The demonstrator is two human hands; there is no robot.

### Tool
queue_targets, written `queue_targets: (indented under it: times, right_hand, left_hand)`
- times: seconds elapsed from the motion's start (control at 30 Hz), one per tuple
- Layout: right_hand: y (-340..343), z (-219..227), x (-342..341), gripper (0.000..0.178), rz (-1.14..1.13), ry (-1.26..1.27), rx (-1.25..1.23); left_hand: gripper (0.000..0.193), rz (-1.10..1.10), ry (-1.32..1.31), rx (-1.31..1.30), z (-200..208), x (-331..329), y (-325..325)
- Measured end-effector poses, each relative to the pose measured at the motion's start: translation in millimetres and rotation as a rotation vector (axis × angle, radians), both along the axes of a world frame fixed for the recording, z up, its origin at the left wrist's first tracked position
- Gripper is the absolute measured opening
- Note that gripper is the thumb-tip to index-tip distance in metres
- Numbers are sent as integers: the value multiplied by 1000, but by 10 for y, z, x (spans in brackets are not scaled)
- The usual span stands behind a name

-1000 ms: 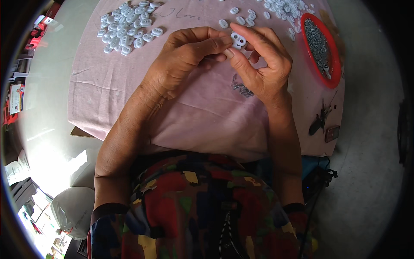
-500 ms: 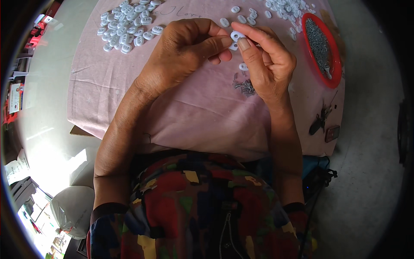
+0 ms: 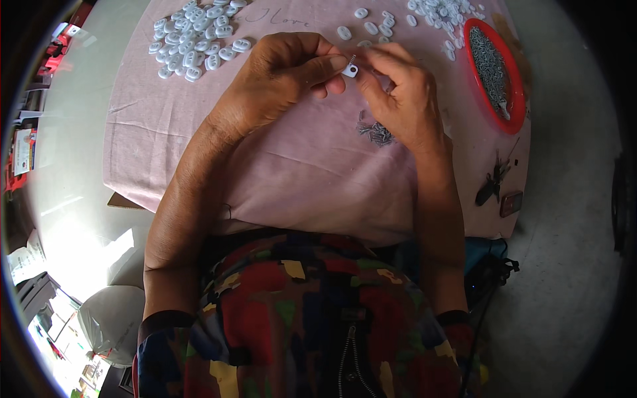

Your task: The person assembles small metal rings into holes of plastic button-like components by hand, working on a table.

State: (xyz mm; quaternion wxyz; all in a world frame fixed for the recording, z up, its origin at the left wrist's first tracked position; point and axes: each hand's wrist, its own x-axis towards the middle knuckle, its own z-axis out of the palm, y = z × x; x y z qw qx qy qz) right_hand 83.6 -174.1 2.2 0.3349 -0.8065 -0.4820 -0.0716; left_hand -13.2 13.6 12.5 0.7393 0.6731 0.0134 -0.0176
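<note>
My left hand (image 3: 282, 76) pinches a small white plastic piece (image 3: 350, 71) with a dark round hole. Its upper part is hidden by my left fingertips. Just above the hole, a small silver screw (image 3: 352, 59) stands slanted between the two hands. My right hand (image 3: 401, 89) has its thumb and index finger drawn together at the screw. Below that hand a little heap of grey screws (image 3: 377, 134) lies on the pink cloth, partly covered by it.
A heap of white oval pieces (image 3: 192, 36) lies far left, with more small white pieces (image 3: 441, 12) far right. A red oval tray (image 3: 519, 109) holds many screws. Near the right edge of the cloth (image 3: 292, 179) lie a black tool (image 3: 491, 188) and a small dark-red box-like thing (image 3: 511, 204).
The white piece in my left fingers has turned and now shows one hole. My right fingers have come off the white piece, and a screw shows beside them. My right hand has shifted slightly left.
</note>
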Motion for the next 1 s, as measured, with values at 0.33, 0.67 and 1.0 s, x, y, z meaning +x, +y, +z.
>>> queue_targets:
  times: [0.33,0.67,1.0]
  right_hand:
    - [-26,114,-61,13,82,494,224]
    - [79,115,-111,9,30,621,481]
    - [33,173,-119,10,10,477,321]
  left_hand:
    - [20,3,-19,16,-53,22,-17]
    - [20,35,0,-25,-14,54,-74]
    - [13,136,-114,-6,-63,35,-158]
